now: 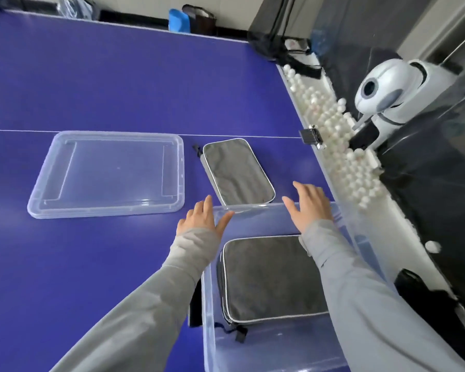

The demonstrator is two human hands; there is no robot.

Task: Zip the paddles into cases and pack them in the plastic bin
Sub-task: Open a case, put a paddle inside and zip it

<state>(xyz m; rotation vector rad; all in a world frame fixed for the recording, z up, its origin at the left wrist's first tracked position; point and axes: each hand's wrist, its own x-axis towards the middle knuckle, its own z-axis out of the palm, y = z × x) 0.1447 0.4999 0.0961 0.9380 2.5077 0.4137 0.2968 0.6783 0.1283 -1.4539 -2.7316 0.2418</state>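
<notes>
A clear plastic bin point(208, 304) stands on the blue table in front of me. Inside it lies a grey zipped paddle case point(269, 277) with pale piping. A second grey case point(238, 170) lies flat on the table just beyond the bin's far rim. My left hand point(202, 218) hovers with fingers spread over the bin's far left corner, holding nothing. My right hand point(309, 205) is spread above the bin's far rim, to the right of the second case, also holding nothing. No loose paddle shows.
The bin's clear lid point(105, 205) lies flat on the table to the left. Along the table's right edge runs a tray with several white balls point(333, 135), and a white ball machine point(387, 95) stands beyond it. A white line point(16, 130) crosses the table.
</notes>
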